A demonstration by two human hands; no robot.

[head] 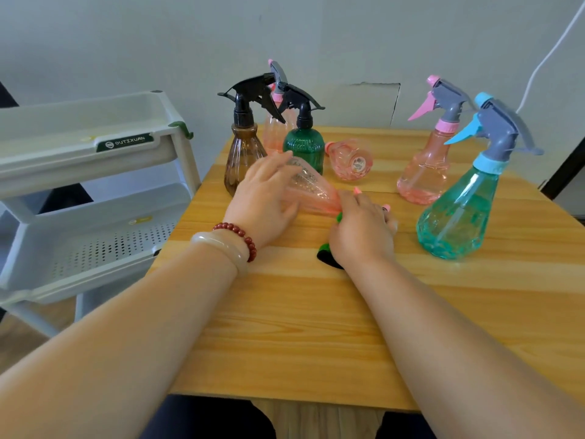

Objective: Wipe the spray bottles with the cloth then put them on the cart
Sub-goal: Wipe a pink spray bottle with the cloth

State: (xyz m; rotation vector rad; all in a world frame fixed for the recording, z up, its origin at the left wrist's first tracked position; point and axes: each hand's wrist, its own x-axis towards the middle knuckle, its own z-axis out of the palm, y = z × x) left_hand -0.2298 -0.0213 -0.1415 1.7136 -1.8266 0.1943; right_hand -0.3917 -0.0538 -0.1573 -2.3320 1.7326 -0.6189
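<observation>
Two bare forearms reach over the pale, grained wooden table (285, 327), the hands close together but not touching. The left wrist wears a smooth milky bangle (221, 245) and a string of round dark-red beads (238, 232).

The left hand (266, 198) cups the wide ribbed body of a clear pink bottle (313, 191), which lies on its side between the hands, with fingers over the top and thumb on the near side. The right hand (361, 229) curls down at the bottle's narrow end, gripping a green and black piece (327, 256) that pokes out beneath the palm; whether this is cloth or a spray head, I cannot tell.

Right of the right hand stands a faceted teal bottle (456, 217) with a grey head and blue trigger, and beyond it a pink flask (424, 172) with a pink trigger. Just past the hands a small headless pink bottle (349, 160) lies tipped over. Beyond the left hand stand a dark green bottle (304, 147), a ribbed brown bottle (242, 156) and a tall pink bottle (275, 128). Left of the left hand is the white plastic cart (95, 172), its lower shelf perforated.
</observation>
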